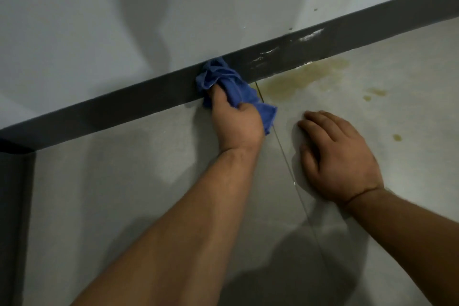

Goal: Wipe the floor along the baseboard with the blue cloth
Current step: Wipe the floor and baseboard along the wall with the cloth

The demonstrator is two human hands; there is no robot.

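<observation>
My left hand [236, 122] grips the crumpled blue cloth [223, 79] and presses it against the dark grey baseboard [124, 104], where the baseboard meets the grey floor [124, 194]. My right hand [340, 156] lies flat on the floor to the right, fingers spread, palm down, holding nothing. A yellowish stain [298, 79] spreads over the floor just right of the cloth, against the baseboard.
White smears [310, 36] mark the baseboard above the stain. Small yellow drops [377, 93] dot the floor further right. A tile joint [288, 164] runs between my hands. A dark vertical edge [15, 206] stands at the left. The pale wall [149, 7] rises above.
</observation>
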